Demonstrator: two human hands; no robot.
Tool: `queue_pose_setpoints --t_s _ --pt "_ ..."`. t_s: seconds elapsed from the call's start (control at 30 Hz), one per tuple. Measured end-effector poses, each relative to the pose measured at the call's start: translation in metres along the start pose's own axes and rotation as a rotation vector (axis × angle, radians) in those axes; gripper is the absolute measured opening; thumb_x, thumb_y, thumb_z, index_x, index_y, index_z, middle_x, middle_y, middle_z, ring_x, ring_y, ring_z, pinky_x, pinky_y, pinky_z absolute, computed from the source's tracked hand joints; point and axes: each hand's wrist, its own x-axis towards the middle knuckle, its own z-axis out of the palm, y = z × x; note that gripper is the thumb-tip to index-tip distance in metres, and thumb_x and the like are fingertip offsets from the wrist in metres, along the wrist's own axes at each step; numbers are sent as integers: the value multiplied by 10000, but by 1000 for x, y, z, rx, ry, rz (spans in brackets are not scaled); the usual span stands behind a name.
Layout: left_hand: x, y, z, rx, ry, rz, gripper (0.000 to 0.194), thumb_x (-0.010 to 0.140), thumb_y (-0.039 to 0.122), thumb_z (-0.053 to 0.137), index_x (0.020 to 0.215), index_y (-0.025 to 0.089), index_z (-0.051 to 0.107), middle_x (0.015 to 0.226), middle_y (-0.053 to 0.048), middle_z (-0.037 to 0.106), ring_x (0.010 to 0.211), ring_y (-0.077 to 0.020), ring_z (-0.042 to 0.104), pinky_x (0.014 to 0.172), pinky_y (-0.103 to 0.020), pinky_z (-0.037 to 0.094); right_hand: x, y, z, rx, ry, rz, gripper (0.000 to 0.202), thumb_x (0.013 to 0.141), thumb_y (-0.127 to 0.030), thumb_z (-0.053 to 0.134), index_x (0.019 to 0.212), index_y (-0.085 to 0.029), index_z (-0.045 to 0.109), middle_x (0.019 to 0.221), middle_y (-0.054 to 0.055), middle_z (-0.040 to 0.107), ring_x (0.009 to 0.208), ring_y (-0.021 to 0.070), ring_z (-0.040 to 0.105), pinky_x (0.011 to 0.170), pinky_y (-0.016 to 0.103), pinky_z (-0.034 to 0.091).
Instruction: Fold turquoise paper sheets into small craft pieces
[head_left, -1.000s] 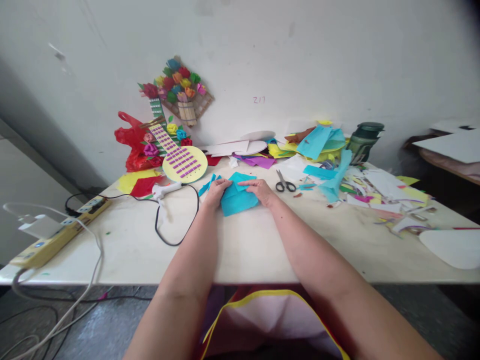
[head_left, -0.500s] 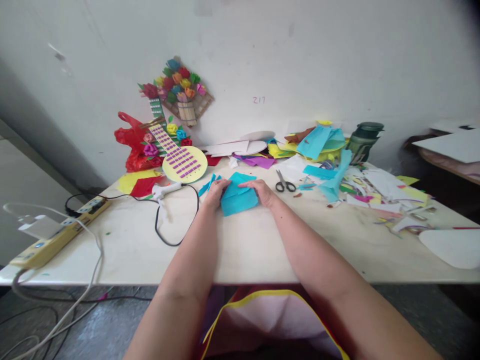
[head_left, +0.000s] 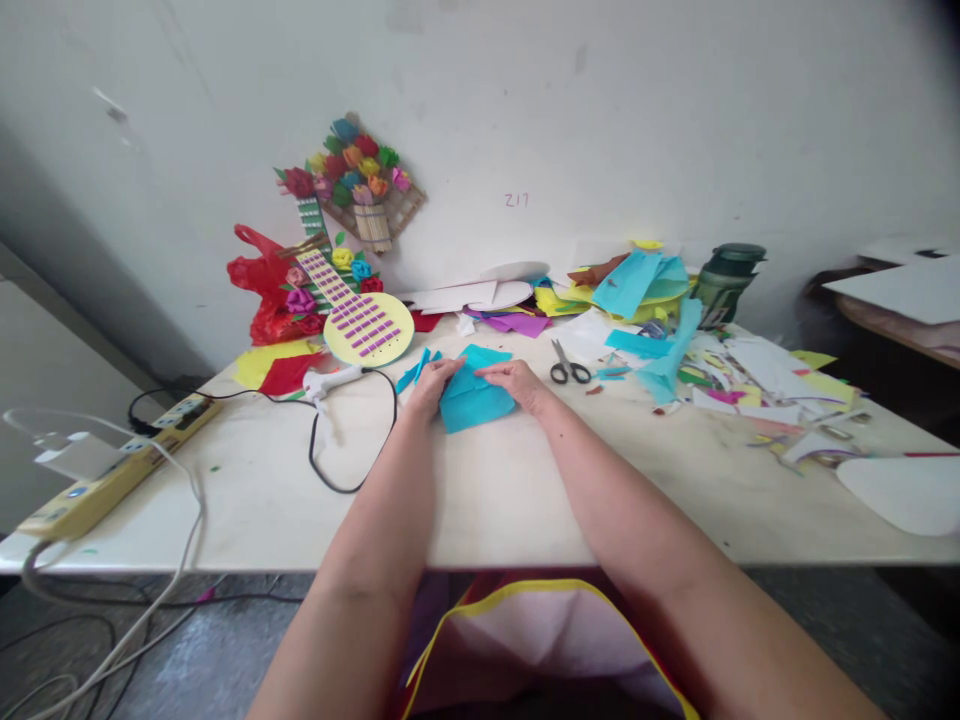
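Observation:
A piece of turquoise crepe paper [head_left: 478, 402] lies across the middle of the table between my hands, with creases and layers showing. My left hand [head_left: 431, 388] grips its left edge between thumb and fingers. At the right edge, my right hand [head_left: 520, 384] pinches the paper, the fingers pointing inward over it. Some narrow folded blue paper pieces [head_left: 414, 371] lie just beyond my left hand. Black-handled scissors [head_left: 569, 366] rest to the right of my right hand, blades pointing away. A white glue gun [head_left: 330, 380] with a black cord sits to the left.
A yellow power strip [head_left: 112, 470] with cables runs along the left side. Behind stand a paper-and-stick guitar shape [head_left: 367, 328] and paper flowers [head_left: 360, 165]. Paper scraps [head_left: 750, 375] cover the right side, near a dark green bottle [head_left: 727, 285]. The table's front edge is close to me.
My right fingertips have shifted slightly left over the paper. Otherwise both hands keep their places, and the things around them stay put.

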Motion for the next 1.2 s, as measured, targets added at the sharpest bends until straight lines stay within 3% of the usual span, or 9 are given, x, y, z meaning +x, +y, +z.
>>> queue_pose_setpoints --t_s 0.37,0.7,0.9,1.07,1.2 --pt "1 -3 2 120 12 87 343 588 330 779 548 160 483 458 74 350 412 -36 274 410 -220 171 0 3 2 -27 -10 -49 178 656 -226 662 801 -196 761 853 39 741 903 209 648 924 376 437" --pt "-4 2 3 94 -13 101 327 610 341 753 567 163 481 482 72 346 443 -49 278 439 -225 186 3 9 4 0 4 -36 174 594 -225 697 755 -204 758 777 20 734 785 179 640 836 342 471" --pt "-3 2 4 73 25 107 300 611 345 740 581 166 502 498 70 371 472 -60 302 468 -228 222 5 14 4 46 41 27 360 568 -309 740 898 -165 736 618 -15 651 620 139 576 692 309 477" --pt "-3 3 5 68 41 108 287 616 339 730 582 168 502 501 67 373 483 -66 311 478 -230 225 5 13 5 38 72 69 300 492 -402 773 625 -159 658 521 -43 570 520 99 466 567 265 412" --pt "-4 3 5 112 27 120 286 656 351 704 576 169 500 489 63 356 477 -69 305 470 -231 216 3 9 4 -13 65 53 353 490 -462 757 530 -162 577 454 -69 462 482 76 379 514 247 332"
